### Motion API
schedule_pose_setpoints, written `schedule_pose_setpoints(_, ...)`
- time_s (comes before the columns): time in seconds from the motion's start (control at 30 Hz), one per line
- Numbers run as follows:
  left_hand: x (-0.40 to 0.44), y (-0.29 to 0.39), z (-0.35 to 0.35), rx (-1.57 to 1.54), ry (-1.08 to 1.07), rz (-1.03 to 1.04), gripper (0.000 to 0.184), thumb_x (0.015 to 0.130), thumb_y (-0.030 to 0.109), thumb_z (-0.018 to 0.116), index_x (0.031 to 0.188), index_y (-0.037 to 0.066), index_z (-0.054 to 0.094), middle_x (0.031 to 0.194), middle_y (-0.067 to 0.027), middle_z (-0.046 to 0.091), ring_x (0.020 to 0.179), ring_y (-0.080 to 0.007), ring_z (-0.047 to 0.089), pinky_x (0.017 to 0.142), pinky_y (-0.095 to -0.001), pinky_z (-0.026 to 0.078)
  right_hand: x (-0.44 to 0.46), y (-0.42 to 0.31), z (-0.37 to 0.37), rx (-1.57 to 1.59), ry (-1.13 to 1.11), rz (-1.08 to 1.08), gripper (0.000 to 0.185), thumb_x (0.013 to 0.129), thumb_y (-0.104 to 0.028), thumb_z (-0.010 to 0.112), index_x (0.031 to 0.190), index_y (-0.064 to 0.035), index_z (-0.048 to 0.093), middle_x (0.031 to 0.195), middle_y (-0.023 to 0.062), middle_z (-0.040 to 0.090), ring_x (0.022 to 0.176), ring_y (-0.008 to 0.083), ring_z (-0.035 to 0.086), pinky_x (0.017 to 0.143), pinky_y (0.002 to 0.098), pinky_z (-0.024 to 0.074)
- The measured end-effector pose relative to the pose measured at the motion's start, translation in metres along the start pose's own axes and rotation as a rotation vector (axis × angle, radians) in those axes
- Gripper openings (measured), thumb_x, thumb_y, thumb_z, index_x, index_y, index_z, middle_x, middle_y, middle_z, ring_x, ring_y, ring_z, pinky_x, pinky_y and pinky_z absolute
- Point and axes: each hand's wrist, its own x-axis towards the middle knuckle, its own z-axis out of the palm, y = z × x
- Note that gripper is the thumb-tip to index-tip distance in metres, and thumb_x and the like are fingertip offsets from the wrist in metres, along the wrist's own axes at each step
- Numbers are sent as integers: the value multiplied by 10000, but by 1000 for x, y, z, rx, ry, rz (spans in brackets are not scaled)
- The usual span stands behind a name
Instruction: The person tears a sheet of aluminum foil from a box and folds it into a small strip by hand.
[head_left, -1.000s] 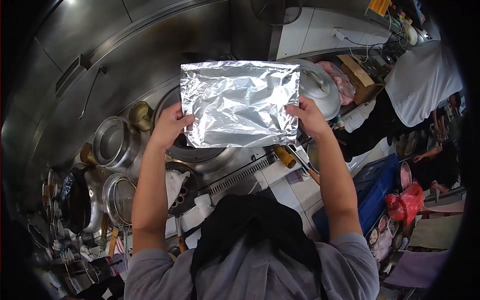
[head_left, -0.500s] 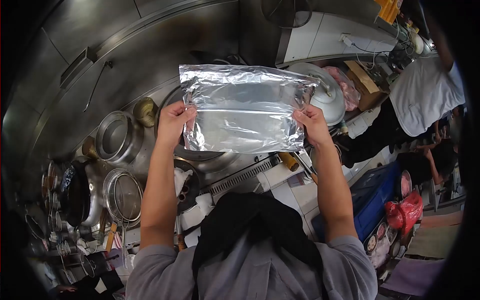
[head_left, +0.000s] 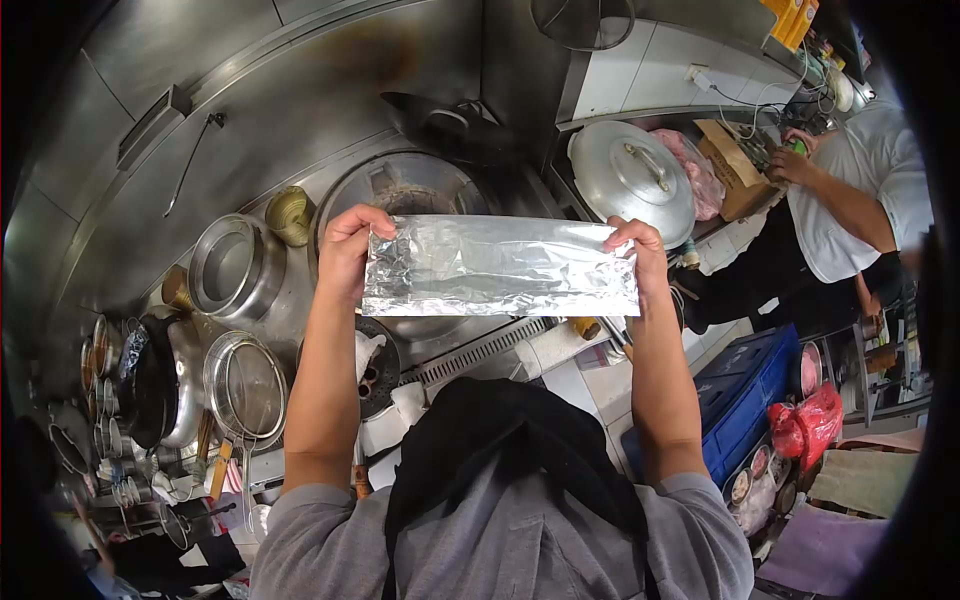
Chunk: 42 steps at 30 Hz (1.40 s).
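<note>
One head-worn camera looks forward and down at the nearby hands (head_left: 347, 252), its wide view spanning the surface (head_left: 299, 283).

Strainer (head_left: 254, 392) left of foil (head_left: 500, 268)

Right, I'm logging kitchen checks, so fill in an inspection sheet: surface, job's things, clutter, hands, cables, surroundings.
Surface: metal counter with a round burner, partly hidden.
Job's things: foil sheet, creased, held up in front of the burner.
Clutter: metal basin and strainer on the left; blue crate and red bag on the right.
Hands: left hand and right hand grip opposite ends of the foil.
Cables: dark cord at the wall socket.
Surroundings: person in a white shirt on the right.
</note>
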Motion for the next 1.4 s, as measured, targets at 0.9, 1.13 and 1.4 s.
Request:
schedule_pose_setpoints(0.9,-14,-11,-10,30,40,13,148,846,40,455,875,4,595,834,-61,594,775,-123,541,734,-239,418,-23,-26,12,-32,-176,-11,203,773,4,554,853,79,725,847,177,719,786,200,596,695,288,468)
schedule_pose_setpoints(1.13,-13,-7,-10,45,-35,-73,164,957,196,607,933,34,621,841,-20,621,714,-85,548,622,-235,426,-30,-33,5,-147,-250,8,236,767,15,539,887,93,726,897,204,729,857,237,652,762,313,493)
schedule_pose_setpoints(1.4,-15,29,33,446,114,-105,256,905,-13,686,1156,18,642,839,-12,684,740,-53,600,637,-201,467,-35,-48,12,-399,-289,-25,218,857,-60,561,948,63,716,953,168,716,885,248,651,825,331,486)
